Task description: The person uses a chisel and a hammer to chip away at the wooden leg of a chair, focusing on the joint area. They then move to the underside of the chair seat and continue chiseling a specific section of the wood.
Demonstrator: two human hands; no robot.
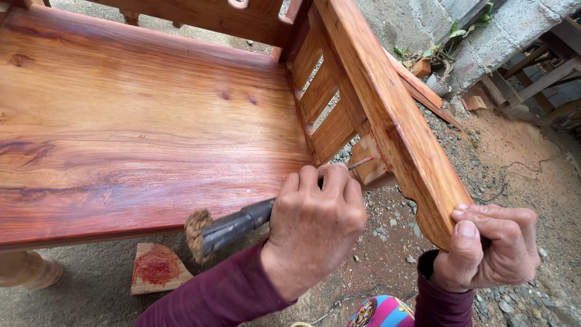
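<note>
With our left hand [315,224] clenched around a dark-handled tool [233,227], its thin tip at the seat-armrest joint, and our right hand [487,245] gripping the armrest [387,115] end, we judge detail work underway, needing steady pressure.

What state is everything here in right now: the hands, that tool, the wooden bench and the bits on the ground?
left hand: closed around the tool.
tool: held, thin tip against the joint under the armrest, frayed butt end pointing back.
right hand: gripping the armrest's front end.
armrest: glossy, reddish finish.
bench seat: shiny, coated.
wood offcut: lying on the ground, red-stained.
</note>
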